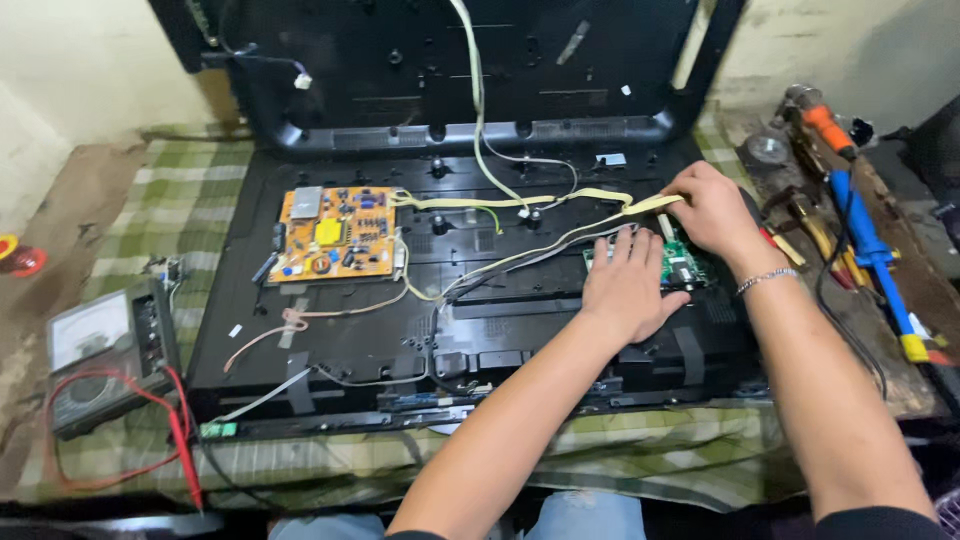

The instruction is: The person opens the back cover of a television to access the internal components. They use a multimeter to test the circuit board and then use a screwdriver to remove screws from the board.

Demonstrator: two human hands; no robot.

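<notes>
An opened flat television [350, 340] lies face down with its black inner panel exposed. My left hand [628, 285] lies flat, fingers together, on a small green circuit board [680, 268] at the panel's right. My right hand [712, 205], a silver bracelet at its wrist, pinches the end of a flat pale yellow ribbon cable [600, 197] just above that board. An orange circuit board [335, 233] sits at the panel's left, joined by pale wires. The removed black back cover [450, 70] leans upright behind the panel.
A grey analog multimeter [105, 355] with red probe leads [180, 430] rests at the left on a green checked cloth [160, 190]. Tools with orange and blue handles [870, 240] lie on the wooden bench at the right. A red object [20, 258] sits at the far left.
</notes>
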